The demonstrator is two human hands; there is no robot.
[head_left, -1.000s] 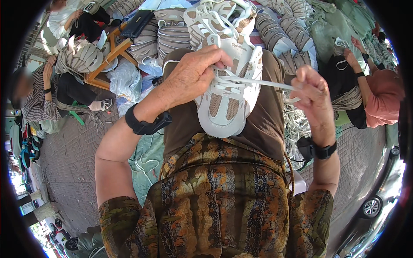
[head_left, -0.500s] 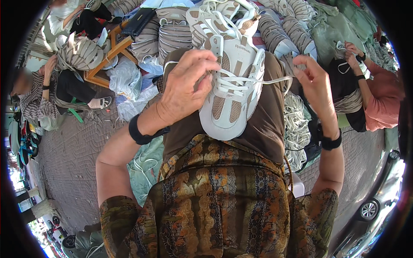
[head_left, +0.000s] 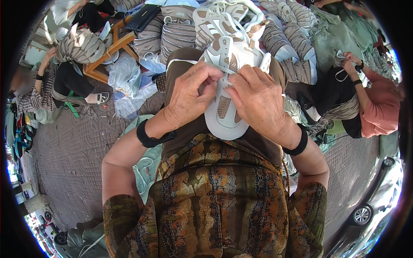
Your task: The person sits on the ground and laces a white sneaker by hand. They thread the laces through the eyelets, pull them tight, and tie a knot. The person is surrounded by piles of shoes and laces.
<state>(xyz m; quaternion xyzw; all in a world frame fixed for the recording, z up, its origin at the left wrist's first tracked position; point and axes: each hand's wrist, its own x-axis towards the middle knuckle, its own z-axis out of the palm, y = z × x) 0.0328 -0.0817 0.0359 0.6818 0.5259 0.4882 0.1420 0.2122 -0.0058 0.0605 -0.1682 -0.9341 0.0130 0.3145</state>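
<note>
A white and beige sneaker [head_left: 226,127] rests on my lap with its toe pointing toward me. My left hand [head_left: 192,92] is closed in a pinch at the left side of its lacing. From the right, my right hand [head_left: 259,94] lies over the shoe, its thumb and forefinger pinched at the middle of the lacing. A white shoelace [head_left: 219,67] runs between the fingertips of both hands. My fingers hide most of the lacing and the right eyelets.
More sneakers [head_left: 232,17] lie just beyond the shoe. Bundled grey-brown shoe uppers [head_left: 178,38] are stacked behind, near a wooden stool frame [head_left: 97,71] and clear plastic bags [head_left: 124,75]. A person in a pink top [head_left: 380,105] works at right; another person [head_left: 36,94] sits at left.
My right hand has come in from the right, where it was drawing out a lace end, and now meets my left hand over the lacing. My left hand stays by the shoe.
</note>
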